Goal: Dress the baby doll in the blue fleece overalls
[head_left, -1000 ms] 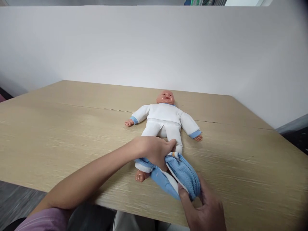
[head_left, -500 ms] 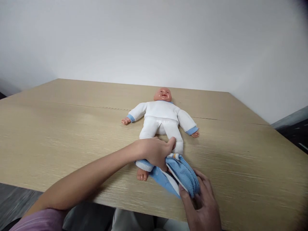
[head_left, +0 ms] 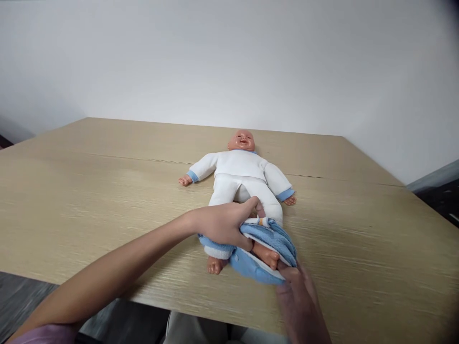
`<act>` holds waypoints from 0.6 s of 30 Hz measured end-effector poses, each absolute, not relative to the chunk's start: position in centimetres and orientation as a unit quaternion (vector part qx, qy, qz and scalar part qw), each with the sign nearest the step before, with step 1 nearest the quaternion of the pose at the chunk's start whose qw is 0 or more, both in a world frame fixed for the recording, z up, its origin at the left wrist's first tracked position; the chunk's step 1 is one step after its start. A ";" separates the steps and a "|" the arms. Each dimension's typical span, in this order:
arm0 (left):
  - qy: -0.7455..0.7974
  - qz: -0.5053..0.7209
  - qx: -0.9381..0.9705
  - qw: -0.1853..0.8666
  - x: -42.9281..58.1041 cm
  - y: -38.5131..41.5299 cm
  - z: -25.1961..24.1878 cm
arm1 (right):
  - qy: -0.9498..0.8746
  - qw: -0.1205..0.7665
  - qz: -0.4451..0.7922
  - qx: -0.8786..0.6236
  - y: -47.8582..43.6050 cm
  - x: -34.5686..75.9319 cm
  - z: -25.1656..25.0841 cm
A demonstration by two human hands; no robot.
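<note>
A baby doll [head_left: 241, 164] in a white top and white leggings lies on its back, head away from me. Blue fleecy trousers [head_left: 254, 267] are bunched round its lower legs. One bare foot [head_left: 215, 265] pokes out of a white-cuffed trouser leg; the other foot [head_left: 267, 255] shows in the opening of the second, gathered trouser leg. My left hand [head_left: 225, 224] is closed round the doll's leg near the trousers, thumb on the shin side; its other fingers are partly hidden. My right hand [head_left: 297, 289] pinches the edge of the trousers by the toes, slightly blurred.
The doll lies on a pale wooden table [head_left: 107, 191] with a seam running across it. A white wall [head_left: 229, 62] stands behind. My lap [head_left: 201, 329] is below the near table edge, and a dark object [head_left: 439, 198] stands beyond the right edge.
The doll's foot on the right has come into view inside the trouser leg. That leg has bent outward, and my right hand has shifted, with the gathered cloth spread around the foot.
</note>
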State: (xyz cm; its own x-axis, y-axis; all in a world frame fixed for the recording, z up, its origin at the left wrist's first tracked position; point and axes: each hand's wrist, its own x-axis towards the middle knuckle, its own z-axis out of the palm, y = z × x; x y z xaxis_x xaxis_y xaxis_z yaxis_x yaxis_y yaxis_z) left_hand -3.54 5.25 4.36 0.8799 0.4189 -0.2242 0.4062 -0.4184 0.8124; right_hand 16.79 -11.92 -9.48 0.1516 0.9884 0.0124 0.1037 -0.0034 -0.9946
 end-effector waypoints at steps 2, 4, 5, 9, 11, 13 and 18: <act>0.251 0.031 0.830 0.497 -3.9 4.9 4.1 | -0.427 0.521 0.452 -0.585 -11.4 17.2 -9.5; 0.245 0.066 0.824 0.507 -4.3 4.6 3.9 | -0.410 0.523 0.471 -0.581 -10.6 17.9 -9.2; 0.240 0.086 0.823 0.508 -4.5 4.6 3.8 | -0.421 0.522 0.476 -0.569 -10.1 18.2 -8.9; 0.217 0.135 0.821 0.510 -5.2 5.0 3.3 | -0.475 0.545 0.463 -0.513 -8.2 19.4 -6.9; 0.194 0.141 0.822 0.517 -5.5 5.4 3.0 | -0.509 0.522 0.454 -0.512 -7.2 20.1 -5.5; 0.179 0.152 0.839 0.492 -5.6 5.8 2.7 | -0.554 0.460 0.453 -0.526 -6.2 21.1 -3.9; 0.196 0.181 0.901 0.343 -6.7 6.0 2.5 | -0.699 0.281 0.419 -0.507 -3.0 23.9 -0.3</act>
State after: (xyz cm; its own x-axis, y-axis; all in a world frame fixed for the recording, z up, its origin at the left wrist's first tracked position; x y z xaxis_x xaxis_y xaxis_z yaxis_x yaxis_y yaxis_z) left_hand -6.66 6.02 2.50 0.8574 0.4775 0.1918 0.2294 -0.6882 0.6883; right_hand 23.94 -3.05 -0.32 -0.3290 0.9438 -0.0316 0.4739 0.1360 -0.8700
